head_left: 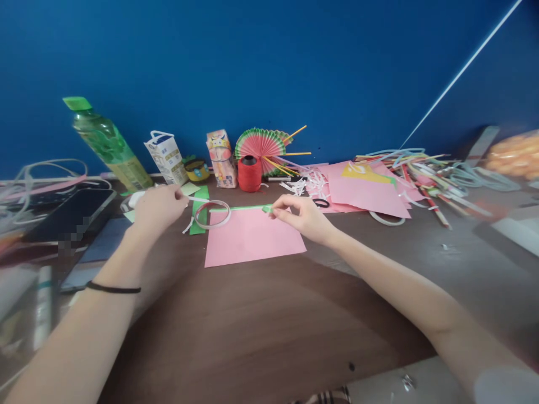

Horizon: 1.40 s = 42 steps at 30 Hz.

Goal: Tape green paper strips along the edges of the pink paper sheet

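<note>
A sheet of pink paper [255, 238] lies in front of me, with a thin green strip along its far edge. Over that edge, my right hand [305, 219] pinches a small green piece of paper [266, 209] between thumb and fingers. My left hand [158, 209] is closed to the left of the sheet. From its fingers a narrow white tape strip [197, 198] runs towards a roll of tape [228, 216], which overlaps the sheet's left corner in view. Green paper [199, 220] lies partly behind the roll.
Along the blue wall stand a green bottle [112, 143], a milk carton [166, 157], a decorated box [223, 163], a red thread spool [250, 175] and a watermelon-patterned paper fan [259, 145]. Pink sheets [366, 193] and a heap of sticks [433, 185] lie right. A phone [67, 216] lies left.
</note>
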Tool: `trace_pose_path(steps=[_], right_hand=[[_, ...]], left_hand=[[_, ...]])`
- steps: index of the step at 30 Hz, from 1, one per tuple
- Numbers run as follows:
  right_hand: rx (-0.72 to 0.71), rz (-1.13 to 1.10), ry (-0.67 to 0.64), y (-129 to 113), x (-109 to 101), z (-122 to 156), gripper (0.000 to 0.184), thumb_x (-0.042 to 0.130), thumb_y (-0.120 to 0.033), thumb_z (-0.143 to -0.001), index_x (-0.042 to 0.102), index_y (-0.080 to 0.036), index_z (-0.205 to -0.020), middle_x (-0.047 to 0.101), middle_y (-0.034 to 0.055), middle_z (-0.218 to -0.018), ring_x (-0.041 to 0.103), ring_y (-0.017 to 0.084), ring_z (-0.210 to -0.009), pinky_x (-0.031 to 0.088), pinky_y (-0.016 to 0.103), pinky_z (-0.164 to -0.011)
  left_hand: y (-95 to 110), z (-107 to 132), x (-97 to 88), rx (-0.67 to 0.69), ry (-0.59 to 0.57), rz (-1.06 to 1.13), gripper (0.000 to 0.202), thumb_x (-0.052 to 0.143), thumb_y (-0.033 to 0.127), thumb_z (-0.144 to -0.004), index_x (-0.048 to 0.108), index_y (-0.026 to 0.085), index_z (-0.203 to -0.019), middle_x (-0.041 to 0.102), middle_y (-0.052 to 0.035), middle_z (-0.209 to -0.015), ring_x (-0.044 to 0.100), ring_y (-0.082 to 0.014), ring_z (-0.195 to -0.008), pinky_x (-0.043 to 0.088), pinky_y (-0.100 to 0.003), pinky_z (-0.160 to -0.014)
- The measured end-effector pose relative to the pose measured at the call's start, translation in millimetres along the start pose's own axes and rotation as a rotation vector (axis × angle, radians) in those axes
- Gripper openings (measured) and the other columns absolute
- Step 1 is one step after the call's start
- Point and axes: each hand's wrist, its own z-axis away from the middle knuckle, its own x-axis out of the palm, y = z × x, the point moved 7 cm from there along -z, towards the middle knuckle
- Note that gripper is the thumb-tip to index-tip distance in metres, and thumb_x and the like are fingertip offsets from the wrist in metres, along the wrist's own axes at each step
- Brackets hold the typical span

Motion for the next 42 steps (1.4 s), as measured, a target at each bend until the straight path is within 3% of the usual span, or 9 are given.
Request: trace_pose_path(steps=[4,8,12,15,21,25,34,39,42], right_hand=[[0.011,0.012,0.005,2.5,-0.9,-0.6,0.014,0.051,-0.021,-0.082,0.061,-0.014,-0.075,0.063,0.0017,-0.075,0.053,0.013,-0.073,0.038,0.026,-0.069],[0.013,0.000,-0.001,2.9,0.3,-0.4,0.014,0.051,-0.022,-0.082,0.061,-0.014,-0.075,0.063,0.0018,-0.075,0.054,0.013,-0.074,0.038,0.027,-0.070],[-0.009,-0.070,-0.054,-0.9,4.6,1.3,0.012,0.052,-0.021,-0.081,0.061,-0.015,-0.077,0.062,0.0020,-0.077,0.054,0.014,-0.077,0.039,0.027,-0.074],[-0.006,-0.108,-0.101,-5.1,7.4,3.1,0.011,0.052,-0.020,-0.081,0.062,-0.015,-0.079,0.062,0.0017,-0.080,0.055,0.013,-0.080,0.039,0.027,-0.075],[-0.009,-0.131,-0.142,-15.9,10.4,5.4,0.009,0.053,-0.019,-0.081,0.061,-0.016,-0.079,0.063,0.0015,-0.081,0.056,0.014,-0.081,0.040,0.027,-0.077],[-0.026,-0.111,-0.152,-20.7,12.3,6.4,0.009,0.052,-0.020,-0.081,0.060,-0.015,-0.078,0.063,0.0020,-0.079,0.056,0.014,-0.079,0.040,0.028,-0.076],[-0.033,-0.095,-0.124,-24.5,14.0,7.5,0.010,0.051,-0.015,-0.078,0.059,-0.014,-0.073,0.061,0.0011,-0.075,0.055,0.013,-0.075,0.041,0.025,-0.074],[-0.054,-0.060,-0.091,-25.8,16.4,8.5,0.011,0.049,-0.011,-0.076,0.057,-0.014,-0.069,0.060,0.0002,-0.072,0.054,0.012,-0.072,0.042,0.022,-0.069],[-0.075,-0.035,-0.093,-26.3,18.5,8.8,0.011,0.049,-0.011,-0.077,0.057,-0.013,-0.070,0.060,0.0014,-0.074,0.054,0.012,-0.073,0.041,0.022,-0.069]], left_hand=[[-15.0,2.8,-7.1,-0.082,0.071,-0.154,0.029,0.033,0.036,-0.078,0.052,0.016,-0.073,0.041,-0.0061,-0.069,0.043,-0.0245,-0.079,0.027,-0.032,-0.060],[-7.7,2.0,-8.6,-0.031,0.107,-0.149,0.029,0.033,0.036,-0.079,0.053,0.015,-0.077,0.050,-0.0086,-0.079,0.045,-0.0264,-0.086,0.032,-0.035,-0.065],[32.2,4.2,-4.2,0.188,-0.007,0.123,0.028,0.036,0.028,-0.077,0.057,0.016,-0.090,0.058,-0.0068,-0.095,0.051,-0.0208,-0.085,0.038,-0.032,-0.075],[65.3,16.2,-1.6,0.215,-0.170,0.342,0.028,0.040,0.031,-0.076,0.061,0.020,-0.091,0.062,-0.0025,-0.092,0.055,-0.0176,-0.077,0.041,-0.028,-0.068],[121.9,54.5,-9.6,0.460,-0.261,0.555,0.031,0.045,0.030,-0.076,0.056,0.025,-0.105,0.060,0.0011,-0.110,0.055,-0.0163,-0.098,0.043,-0.027,-0.083],[127.6,62.9,-8.0,0.527,-0.247,0.547,0.023,0.045,0.026,-0.077,0.058,0.025,-0.096,0.062,0.0029,-0.103,0.055,-0.0150,-0.096,0.043,-0.027,-0.085],[129.3,65.3,-4.4,0.469,-0.219,0.568,0.023,0.046,0.028,-0.072,0.055,0.022,-0.092,0.062,0.0024,-0.096,0.056,-0.0143,-0.091,0.043,-0.025,-0.078],[136.5,71.4,-6.9,0.469,-0.111,0.446,0.018,0.045,0.025,-0.070,0.052,0.020,-0.086,0.063,0.0012,-0.090,0.056,-0.0162,-0.082,0.042,-0.028,-0.070],[143.1,76.1,-8.7,0.527,0.009,0.278,0.018,0.044,0.021,-0.069,0.052,0.018,-0.085,0.062,-0.0016,-0.084,0.055,-0.0186,-0.080,0.041,-0.034,-0.076]])
